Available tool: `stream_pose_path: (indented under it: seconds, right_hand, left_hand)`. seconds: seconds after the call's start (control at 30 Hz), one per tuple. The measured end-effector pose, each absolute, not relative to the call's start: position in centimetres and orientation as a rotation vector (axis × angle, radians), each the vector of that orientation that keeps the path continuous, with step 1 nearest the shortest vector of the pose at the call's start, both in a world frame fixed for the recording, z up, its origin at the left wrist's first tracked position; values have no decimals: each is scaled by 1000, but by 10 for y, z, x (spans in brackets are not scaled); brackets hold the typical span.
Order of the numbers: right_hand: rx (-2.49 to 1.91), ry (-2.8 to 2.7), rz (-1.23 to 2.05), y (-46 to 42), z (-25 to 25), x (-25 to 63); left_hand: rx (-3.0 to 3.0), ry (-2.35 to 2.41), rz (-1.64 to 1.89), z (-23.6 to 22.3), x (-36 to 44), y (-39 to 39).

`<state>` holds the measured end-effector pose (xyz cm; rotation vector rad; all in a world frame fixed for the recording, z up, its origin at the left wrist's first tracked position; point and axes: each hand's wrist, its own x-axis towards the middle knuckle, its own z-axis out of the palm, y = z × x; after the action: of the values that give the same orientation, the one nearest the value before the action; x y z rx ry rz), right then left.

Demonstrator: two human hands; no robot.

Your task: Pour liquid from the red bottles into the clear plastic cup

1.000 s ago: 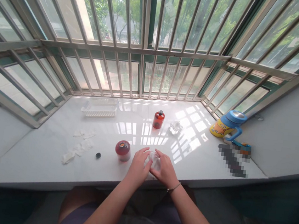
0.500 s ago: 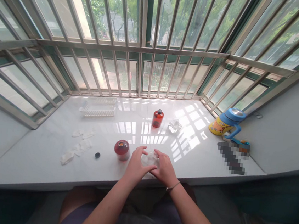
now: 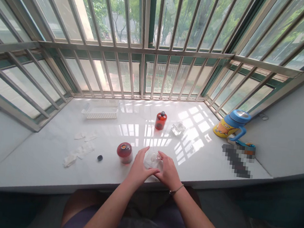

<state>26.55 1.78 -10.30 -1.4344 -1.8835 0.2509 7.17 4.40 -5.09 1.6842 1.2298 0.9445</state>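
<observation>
On the white ledge close to me, a small clear glass vessel (image 3: 152, 160) sits between my hands. My left hand (image 3: 139, 166) curves round its left side, thumb across the near side and index finger raised at the back. My right hand (image 3: 169, 170) wraps the right side, fingertips at the rim. Both thumbs meet in front, hiding the vessel's lower part. Just left of my left hand is a reddish-brown bottle (image 3: 125, 154) with an uncapped mouth. A black cap (image 3: 100, 158) lies beside it. Farther back stands a smaller red-brown bottle (image 3: 160, 121) with a dark stopper.
A clear glass piece (image 3: 178, 128) lies behind my right hand. White crumpled strips (image 3: 79, 150) and a white plastic basket (image 3: 99, 113) are on the left. A yellow-blue mug (image 3: 231, 124) and a blurred dark item (image 3: 235, 161) are at right. Metal bars (image 3: 137, 49) line the window.
My left index finger has lifted and straightened slightly away from the glass vessel, which shows more clearly. My right hand has hardly moved.
</observation>
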Motion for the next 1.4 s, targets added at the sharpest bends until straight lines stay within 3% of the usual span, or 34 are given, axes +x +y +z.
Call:
stream_pose_path:
  seconds: [0.5, 0.63, 1.03, 1.4]
  right_hand:
    - [-1450, -1840, 250, 17, -105, 266]
    - [-1442, -1851, 237, 17, -104, 265]
    - [-1465, -1848, 218, 17, -105, 265]
    - [-1478, -1860, 188, 17, -106, 264]
  left_hand:
    - [1652, 1341, 951, -55, 71, 49]
    - [1742, 1173, 956, -56, 72, 53]
    - [1814, 1133, 1231, -19, 67, 58]
    - [1817, 1144, 1243, -12, 68, 53]
